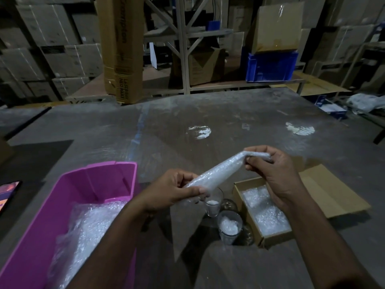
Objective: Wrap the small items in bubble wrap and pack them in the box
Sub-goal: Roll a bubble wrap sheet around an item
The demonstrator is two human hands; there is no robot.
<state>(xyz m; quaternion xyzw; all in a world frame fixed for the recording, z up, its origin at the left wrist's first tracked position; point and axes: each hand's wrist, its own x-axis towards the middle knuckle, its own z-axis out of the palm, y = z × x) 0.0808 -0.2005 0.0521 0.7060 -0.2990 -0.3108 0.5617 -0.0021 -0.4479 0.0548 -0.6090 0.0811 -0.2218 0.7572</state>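
Nearest, my left hand (179, 189) and right hand (270, 170) each pinch an end of the bubble wrap roll (220, 170), its length slanting up-right above the box (264, 215).

Two hands, left (177, 189) and right (277, 172), share one bubble-wrapped roll (216, 172). Below them stand two glasses (213, 206) (229, 228) stuffed with wrap. One open cardboard box (250, 222) lies under the right hand, one pink bin (100, 180) beside the left, one phone (8, 192) farther left.
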